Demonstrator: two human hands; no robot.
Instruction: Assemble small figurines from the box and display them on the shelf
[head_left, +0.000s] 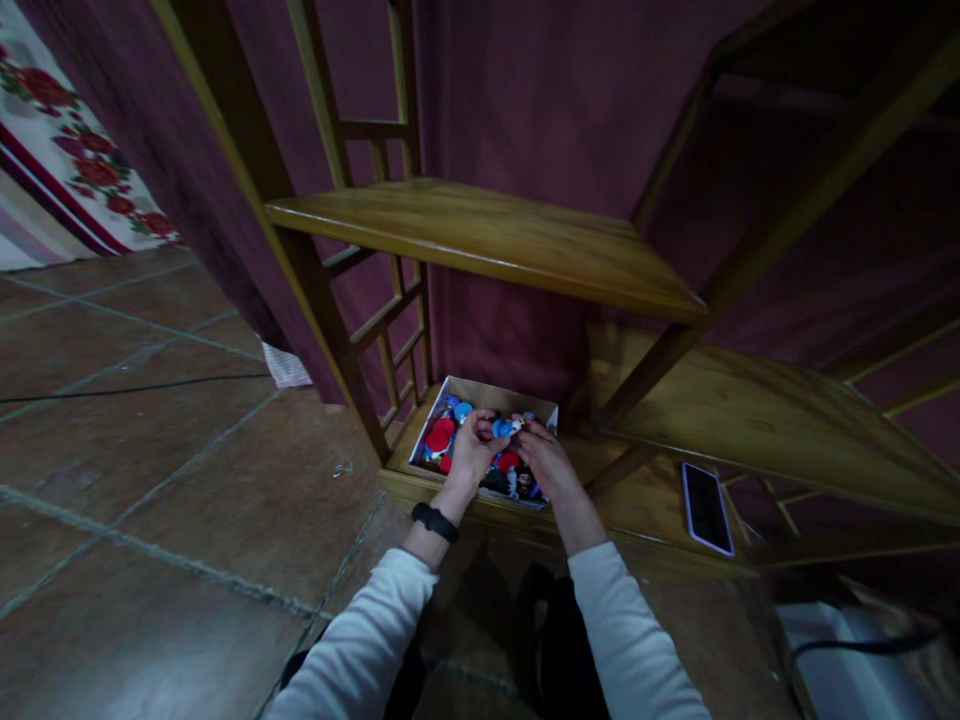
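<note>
A cardboard box (487, 392) full of red and blue round pieces (441, 434) sits on the bottom board of a wooden shelf unit. Both my hands reach over it. My left hand (472, 450), with a black band on the wrist, and my right hand (546, 458) meet above the box, fingers pinched together on a small white and blue item (511, 427) held between them. What the item is cannot be made out.
A phone (706, 507) with a pale case lies on the bottom board right of the box. Wooden shelves (487, 235) overhang above and to the right. Tiled floor (150, 470) spreads left, with a black cable across it. A flowered cloth (67, 150) hangs far left.
</note>
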